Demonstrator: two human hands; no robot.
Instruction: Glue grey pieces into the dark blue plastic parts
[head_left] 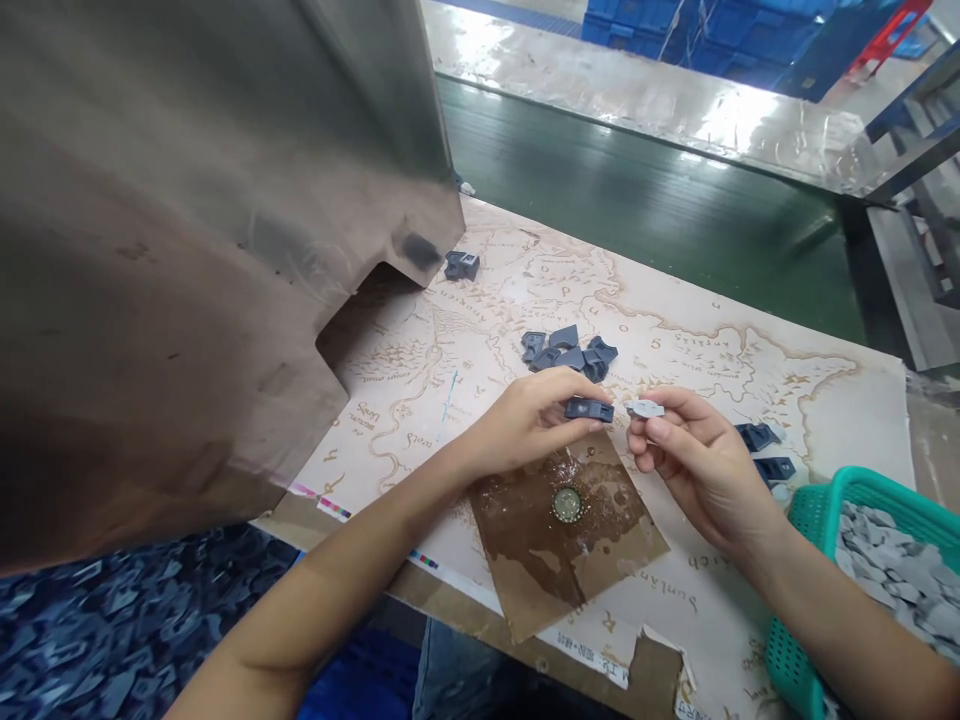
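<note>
Between the thumb and fingers of my left hand (551, 425) is a dark grey plastic part (589, 410) with an opening in its side. My right hand (697, 450) pinches a small light grey plastic piece (645, 408), its tip close to the dark part; a narrow gap seems to separate them. Below both hands lies a brown square sheet (517, 560), wet-looking, with a small round cap (567, 504) of clear liquid on it. Just beyond my left hand sits a pile of several dark grey parts (568, 358).
A green basket (806, 520) of light grey pieces (892, 570) stands at right, near two dark parts (772, 468). Another dark part (461, 265) lies by a large metal chute (225, 250) at left. Behind the map-printed table cover (675, 330) runs a green conveyor belt (637, 180).
</note>
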